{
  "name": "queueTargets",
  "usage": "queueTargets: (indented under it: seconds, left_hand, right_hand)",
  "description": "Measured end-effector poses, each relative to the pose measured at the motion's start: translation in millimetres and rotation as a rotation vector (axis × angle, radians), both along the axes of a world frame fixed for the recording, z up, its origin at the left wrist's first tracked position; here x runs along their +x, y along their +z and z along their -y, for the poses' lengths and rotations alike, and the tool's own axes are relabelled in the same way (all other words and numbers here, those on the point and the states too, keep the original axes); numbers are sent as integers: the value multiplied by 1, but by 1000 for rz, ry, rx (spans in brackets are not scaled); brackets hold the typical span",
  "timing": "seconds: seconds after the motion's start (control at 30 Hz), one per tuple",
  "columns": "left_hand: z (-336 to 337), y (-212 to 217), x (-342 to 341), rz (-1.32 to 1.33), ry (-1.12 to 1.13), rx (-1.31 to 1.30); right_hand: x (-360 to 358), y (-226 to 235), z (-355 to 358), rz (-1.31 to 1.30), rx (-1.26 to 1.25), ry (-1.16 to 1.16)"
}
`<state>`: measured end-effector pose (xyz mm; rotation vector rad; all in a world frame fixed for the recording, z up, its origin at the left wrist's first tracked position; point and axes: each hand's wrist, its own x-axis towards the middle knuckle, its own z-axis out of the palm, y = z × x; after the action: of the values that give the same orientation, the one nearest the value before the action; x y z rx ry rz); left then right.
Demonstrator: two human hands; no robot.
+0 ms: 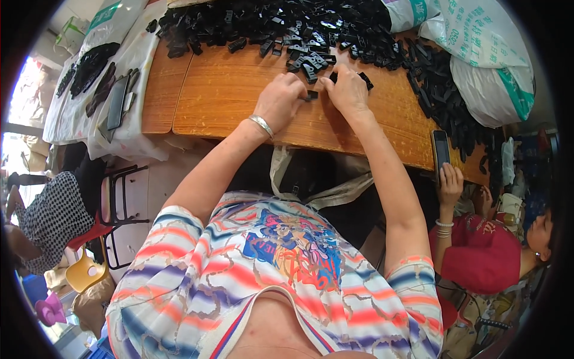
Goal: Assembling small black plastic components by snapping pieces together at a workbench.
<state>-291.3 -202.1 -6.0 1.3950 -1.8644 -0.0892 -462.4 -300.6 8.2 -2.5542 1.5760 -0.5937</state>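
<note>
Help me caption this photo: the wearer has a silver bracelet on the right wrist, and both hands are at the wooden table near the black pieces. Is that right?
Not quite: the head view shows the silver bracelet on the left wrist, not the right. The left hand and right hand are indeed at the wooden table near the black pieces.

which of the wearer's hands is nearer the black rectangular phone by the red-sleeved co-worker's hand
Right. The right hand is up and to the left of the phone in this view; the left hand lies farther left.
</note>
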Motion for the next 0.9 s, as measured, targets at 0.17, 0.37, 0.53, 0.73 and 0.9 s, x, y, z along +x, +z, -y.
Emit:
queueTargets:
  seconds: [0.17,0.37,0.53,0.73,0.9]
  left_hand:
    - [-6,2,-1,-78,-11,99]
    - [-6,-4,4,-51,52,121]
    - [-7,-4,3,-53,54,155]
    - [-3,-11,7,-44,32,173]
    - [11,-10,8,-4,66,113]
  right_hand:
    - [-21,-2,-5,160,3,114]
    - [-10,19,-46,372,72,425]
    - [-8,11,-49,297,52,489]
    - [-7,8,-58,86,-19,506]
    - [0,2,-49,-133,-268,547]
